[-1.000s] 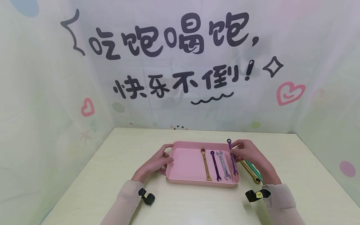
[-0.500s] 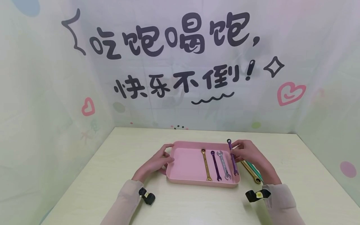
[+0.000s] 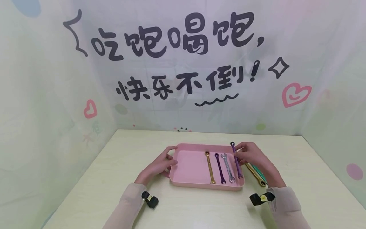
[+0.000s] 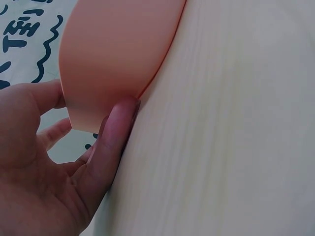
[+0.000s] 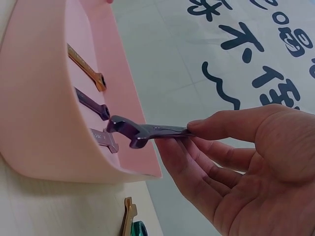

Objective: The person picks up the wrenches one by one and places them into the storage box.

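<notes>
right hand (image 3: 251,156) pinches purple wrench (image 3: 236,160) mid-shank, held over tray (image 3: 186,165) right edge | left hand (image 3: 160,163) fingers loosely spread against tray's left wall | wrench likely stiff, light, slick metal; grip the shank

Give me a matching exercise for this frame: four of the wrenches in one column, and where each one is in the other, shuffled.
1. gold wrench
2. silver wrench
3. light purple wrench
4. green wrench

a. on the table, right of the pink tray
b. leftmost in the tray
c. pinched in the right hand
d. in the tray, right of the dark purple wrench

Pairs: 1-b, 2-d, 3-c, 4-a
</notes>
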Available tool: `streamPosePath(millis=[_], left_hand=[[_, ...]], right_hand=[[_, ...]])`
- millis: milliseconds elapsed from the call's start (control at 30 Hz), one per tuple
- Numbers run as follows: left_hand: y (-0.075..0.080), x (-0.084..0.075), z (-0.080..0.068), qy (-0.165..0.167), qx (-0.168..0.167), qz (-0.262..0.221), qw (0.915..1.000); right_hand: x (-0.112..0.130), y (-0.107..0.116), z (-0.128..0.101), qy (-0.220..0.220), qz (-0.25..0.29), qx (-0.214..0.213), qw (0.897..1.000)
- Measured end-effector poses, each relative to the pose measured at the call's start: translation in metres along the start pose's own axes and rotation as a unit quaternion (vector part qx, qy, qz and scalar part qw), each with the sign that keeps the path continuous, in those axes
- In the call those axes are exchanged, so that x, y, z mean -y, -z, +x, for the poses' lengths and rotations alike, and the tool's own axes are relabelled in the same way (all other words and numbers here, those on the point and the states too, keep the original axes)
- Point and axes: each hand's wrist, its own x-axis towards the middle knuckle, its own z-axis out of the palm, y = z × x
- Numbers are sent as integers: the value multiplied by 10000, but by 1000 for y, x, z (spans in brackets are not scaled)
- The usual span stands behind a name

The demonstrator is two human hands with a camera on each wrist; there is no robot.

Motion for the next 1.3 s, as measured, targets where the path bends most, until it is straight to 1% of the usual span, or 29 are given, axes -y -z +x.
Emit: streamPosePath(millis=[333, 567, 867, 1100, 1300], left_hand=[[-1, 0, 0, 16, -47, -24, 10000], [-2, 0, 2, -10, 2, -53, 10000], [-1, -1, -1, 2, -23, -39, 10000], [-1, 0, 0, 9, -48, -11, 10000], [-1, -1, -1, -13, -38, 6, 10000]], right_hand=[[-2, -2, 2, -52, -27, 4, 10000], [-1, -2, 2, -113, -6, 27, 9999], [1, -4, 1, -89, 34, -6, 10000], [0, -4, 2, -88, -54, 4, 9999], [0, -5, 2, -176, -14, 32, 9998]])
